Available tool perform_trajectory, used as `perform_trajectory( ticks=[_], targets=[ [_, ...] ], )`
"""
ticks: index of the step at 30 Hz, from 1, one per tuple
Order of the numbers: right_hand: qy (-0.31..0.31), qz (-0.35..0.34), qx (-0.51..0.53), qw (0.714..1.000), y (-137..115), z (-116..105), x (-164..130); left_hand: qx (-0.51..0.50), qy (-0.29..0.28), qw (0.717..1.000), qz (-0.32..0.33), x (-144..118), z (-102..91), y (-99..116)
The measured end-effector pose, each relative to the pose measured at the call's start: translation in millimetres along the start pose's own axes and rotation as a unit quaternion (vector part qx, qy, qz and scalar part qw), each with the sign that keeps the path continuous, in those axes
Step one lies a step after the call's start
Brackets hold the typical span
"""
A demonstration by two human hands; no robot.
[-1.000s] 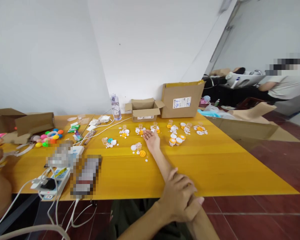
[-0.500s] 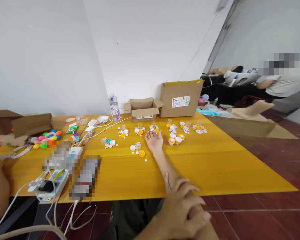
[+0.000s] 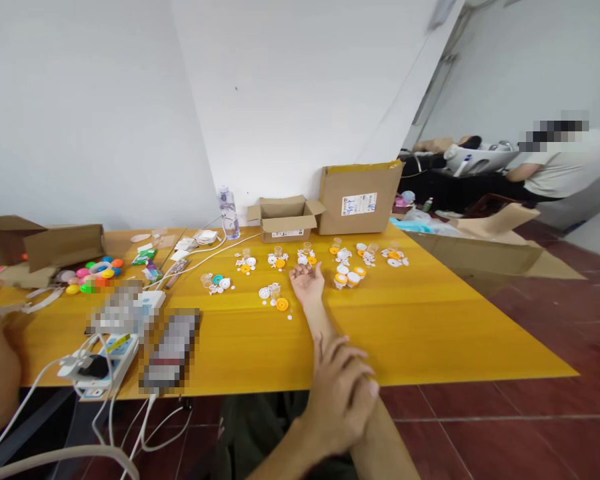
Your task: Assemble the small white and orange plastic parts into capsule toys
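My right arm reaches over the table, and my right hand [image 3: 307, 283] lies palm up with loosely curled, separated fingers and nothing in it. Wrapped across my right forearm [image 3: 320, 323] is my left hand [image 3: 343, 387], its fingers bent over the far side and the thumb on the near side. Around my right hand are small groups of parts: white pieces, clear cups and orange discs. An orange disc [image 3: 282, 305] lies to its left, and a cluster of orange-and-white capped cups [image 3: 349, 277] stands to its right. Further left is a teal disc [image 3: 218, 279].
A small open carton [image 3: 287, 227] and a larger cardboard box [image 3: 360, 203] stand at the back, beside a water bottle [image 3: 229, 217]. Power strips [image 3: 107, 363], cables and a blurred phone [image 3: 173, 350] occupy the left. Colourful balls [image 3: 87, 275] lie far left. Another person [image 3: 555, 167] sits at right.
My left hand has slid up my right forearm toward the wrist, and its spread fingers have drawn closer around the arm. My right hand stays palm up in nearly the same place.
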State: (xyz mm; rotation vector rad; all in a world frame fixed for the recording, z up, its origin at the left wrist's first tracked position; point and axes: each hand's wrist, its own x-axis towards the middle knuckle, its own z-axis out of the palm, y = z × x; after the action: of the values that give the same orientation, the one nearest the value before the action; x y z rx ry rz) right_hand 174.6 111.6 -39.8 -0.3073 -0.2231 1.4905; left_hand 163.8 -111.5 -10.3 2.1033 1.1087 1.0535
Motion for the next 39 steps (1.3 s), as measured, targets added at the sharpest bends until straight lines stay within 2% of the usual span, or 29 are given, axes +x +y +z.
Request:
perform_trajectory(
  ticks=[2, 4, 6, 8, 11, 13, 15, 18, 21, 23, 24, 28, 32, 34, 36, 39],
  targets=[
    [0.002, 0.003, -0.007, 1.000, -0.9, 0.1, 1.1, -0.021, -0.033, 0.998, 0.040, -15.5, 2.1, 10.4],
    [0.000, 0.005, -0.019, 1.000, -2.2, 0.3, 0.8, -0.023, -0.063, 0.995, 0.067, -15.2, -0.9, 9.3],
    [-0.006, 0.004, -0.033, 0.999, -3.5, 1.1, -1.2, 0.000, -0.099, 0.992, 0.078, 0.6, -9.0, -3.1],
    [-0.013, 0.002, -0.044, 0.999, -4.2, 3.0, -4.5, 0.033, -0.110, 0.991, 0.068, 25.1, -19.7, -21.1],
    [-0.018, -0.004, -0.048, 0.999, -3.9, 6.9, -9.3, 0.071, -0.089, 0.993, 0.030, 57.8, -33.0, -41.8],
    [-0.015, -0.005, -0.051, 0.999, -3.3, 8.9, -10.6, 0.080, -0.067, 0.995, 0.006, 65.9, -36.0, -43.2],
    [-0.017, -0.004, -0.062, 0.998, -2.7, 9.3, -10.1, 0.075, -0.060, 0.995, 0.014, 60.2, -33.5, -33.9],
    [-0.040, -0.004, -0.083, 0.996, -2.8, 7.5, -7.0, 0.073, -0.089, 0.992, 0.060, 35.3, -22.4, -7.2],
    [-0.051, 0.000, -0.087, 0.995, -4.5, 5.9, -4.6, 0.053, -0.152, 0.977, 0.143, 14.8, -9.9, 18.6],
    [-0.045, 0.006, -0.083, 0.996, -6.4, 6.0, -4.5, 0.023, -0.199, 0.959, 0.199, 13.4, -5.6, 25.0],
    [-0.044, 0.009, -0.083, 0.996, -7.5, 6.3, -5.1, 0.020, -0.204, 0.957, 0.205, 16.5, -5.5, 23.4],
    [-0.046, 0.005, -0.089, 0.995, -10.4, 7.2, -10.8, 0.093, -0.178, 0.968, 0.151, 40.3, -18.4, -8.6],
    [-0.026, -0.022, -0.070, 0.997, -9.9, 6.9, -17.2, 0.108, -0.110, 0.985, 0.082, 53.8, -40.1, -44.4],
    [-0.036, -0.030, -0.071, 0.996, -9.0, 7.6, -18.9, 0.108, -0.112, 0.984, 0.087, 54.2, -48.7, -53.7],
    [-0.056, -0.026, -0.091, 0.994, -7.9, 9.1, -20.2, 0.117, -0.110, 0.980, 0.119, 54.4, -56.5, -58.9],
    [-0.070, 0.009, -0.148, 0.986, -5.5, 11.4, -23.9, 0.148, -0.045, 0.980, 0.127, 60.0, -73.5, -67.0]
  ],
)
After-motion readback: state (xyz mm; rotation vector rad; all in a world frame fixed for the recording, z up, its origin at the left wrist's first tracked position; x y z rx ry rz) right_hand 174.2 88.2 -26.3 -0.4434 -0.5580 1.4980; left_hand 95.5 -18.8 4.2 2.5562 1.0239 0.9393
